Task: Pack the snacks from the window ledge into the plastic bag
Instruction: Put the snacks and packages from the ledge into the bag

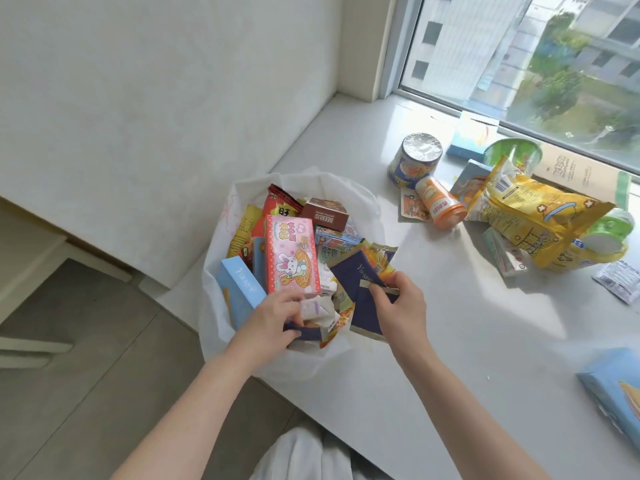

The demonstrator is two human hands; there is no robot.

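Note:
A white plastic bag stands open at the left end of the window ledge, stuffed with snacks: a pink rabbit box, a brown box, a light blue box and red and yellow packets. My right hand pinches a dark blue snack packet over the bag's right rim. My left hand reaches into the bag's near side, its fingers curled round another dark blue packet. On the ledge to the right lie a yellow chip bag, an orange tub and a foil-topped can.
Green cups, small packets and a flat cardboard box lie near the window. A light blue box sits at the right edge. The floor drops away left of the ledge, below the white wall.

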